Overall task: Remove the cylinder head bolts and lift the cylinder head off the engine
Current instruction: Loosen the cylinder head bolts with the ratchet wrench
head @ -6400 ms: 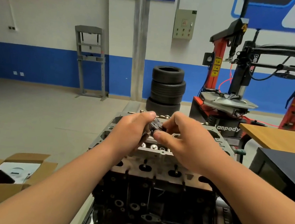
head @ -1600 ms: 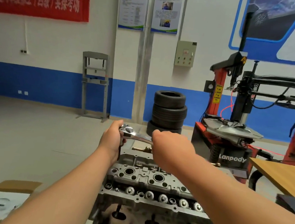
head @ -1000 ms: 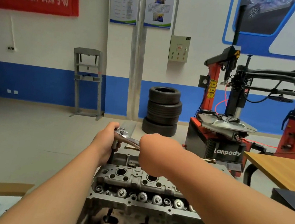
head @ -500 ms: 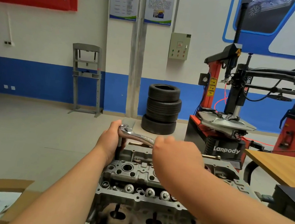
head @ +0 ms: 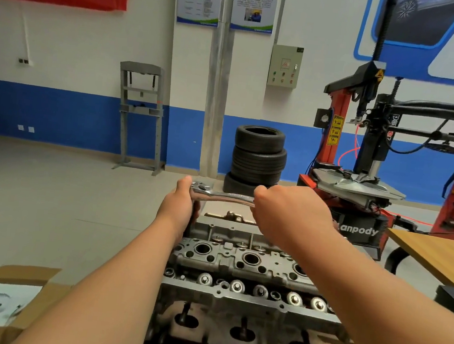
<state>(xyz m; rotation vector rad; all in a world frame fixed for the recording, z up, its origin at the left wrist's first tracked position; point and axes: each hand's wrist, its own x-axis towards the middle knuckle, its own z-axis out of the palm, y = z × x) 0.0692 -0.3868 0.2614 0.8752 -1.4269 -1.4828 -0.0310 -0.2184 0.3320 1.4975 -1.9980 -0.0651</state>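
Both gripped the long chrome ratchet wrench [head: 225,197], crosswise over your grey cast-metal cylinder head [head: 238,261]: left hand [head: 181,206] at its drive end, right hand [head: 286,215] on its handle.

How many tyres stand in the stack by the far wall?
4, all in one stack right of the grey pillar: top tyre, second tyre, third tyre, bottom tyre, partly hidden by the right hand.
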